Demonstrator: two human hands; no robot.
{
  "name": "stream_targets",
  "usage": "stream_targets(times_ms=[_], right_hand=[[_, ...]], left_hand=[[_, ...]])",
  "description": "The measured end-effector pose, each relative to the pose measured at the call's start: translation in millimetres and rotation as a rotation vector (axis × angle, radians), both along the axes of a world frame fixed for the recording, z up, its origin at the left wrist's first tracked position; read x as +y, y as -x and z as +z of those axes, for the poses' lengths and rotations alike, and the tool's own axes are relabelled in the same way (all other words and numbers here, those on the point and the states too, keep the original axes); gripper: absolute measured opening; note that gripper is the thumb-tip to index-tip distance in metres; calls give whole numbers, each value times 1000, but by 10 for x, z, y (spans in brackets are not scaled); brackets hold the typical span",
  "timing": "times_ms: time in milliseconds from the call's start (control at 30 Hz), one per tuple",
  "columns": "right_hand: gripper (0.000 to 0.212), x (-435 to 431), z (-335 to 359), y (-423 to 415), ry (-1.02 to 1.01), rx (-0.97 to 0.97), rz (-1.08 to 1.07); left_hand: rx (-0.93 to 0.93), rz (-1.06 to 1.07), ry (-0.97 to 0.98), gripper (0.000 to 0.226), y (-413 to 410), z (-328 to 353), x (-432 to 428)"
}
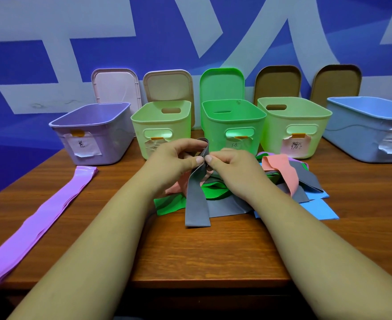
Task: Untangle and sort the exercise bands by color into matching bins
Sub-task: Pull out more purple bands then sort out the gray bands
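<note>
A tangled heap of bands lies mid-table: grey (pixel 196 204), green (pixel 169 205), pink (pixel 280 172) and blue (pixel 321 209). My left hand (pixel 179 155) and my right hand (pixel 227 165) meet above the heap, both pinching a raised fold of the grey band, whose loose end hangs down to the table. A purple band (pixel 40 218) lies stretched flat at the left. Behind stand labelled bins: purple (pixel 91 137), pale green (pixel 139 125), bright green (pixel 259 118), another pale green (pixel 324 118) and blue (pixel 361 125).
Lids lean upright against the blue-and-white wall behind the bins: pink (pixel 116 88), beige (pixel 167 86), green (pixel 221 83) and two brown (pixel 278 82). The wooden table (pixel 213 255) ends at a front edge close to me.
</note>
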State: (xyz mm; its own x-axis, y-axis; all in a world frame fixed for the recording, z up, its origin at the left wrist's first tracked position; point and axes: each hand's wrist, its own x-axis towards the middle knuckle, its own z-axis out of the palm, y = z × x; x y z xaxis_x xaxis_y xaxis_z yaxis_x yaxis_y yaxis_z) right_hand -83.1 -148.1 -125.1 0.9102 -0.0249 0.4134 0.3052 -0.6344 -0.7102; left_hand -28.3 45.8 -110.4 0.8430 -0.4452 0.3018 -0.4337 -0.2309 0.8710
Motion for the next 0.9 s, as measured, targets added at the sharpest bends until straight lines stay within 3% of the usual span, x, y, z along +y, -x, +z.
stream_targets(times_ms=[300, 567, 767, 900], right_hand=[[33, 2, 1, 3, -6, 7, 1], [33, -53, 11, -18, 15, -101, -160], [36, -119, 61, 5, -279, -82, -351], [32, -121, 85, 41, -465, -77, -348]], left_hand=[[35, -7, 46, 43, -16, -7, 10], [10, 188, 88, 42, -44, 21, 73], [-301, 686, -117, 49, -133, 14, 153], [-337, 760, -113, 44, -111, 54, 211]])
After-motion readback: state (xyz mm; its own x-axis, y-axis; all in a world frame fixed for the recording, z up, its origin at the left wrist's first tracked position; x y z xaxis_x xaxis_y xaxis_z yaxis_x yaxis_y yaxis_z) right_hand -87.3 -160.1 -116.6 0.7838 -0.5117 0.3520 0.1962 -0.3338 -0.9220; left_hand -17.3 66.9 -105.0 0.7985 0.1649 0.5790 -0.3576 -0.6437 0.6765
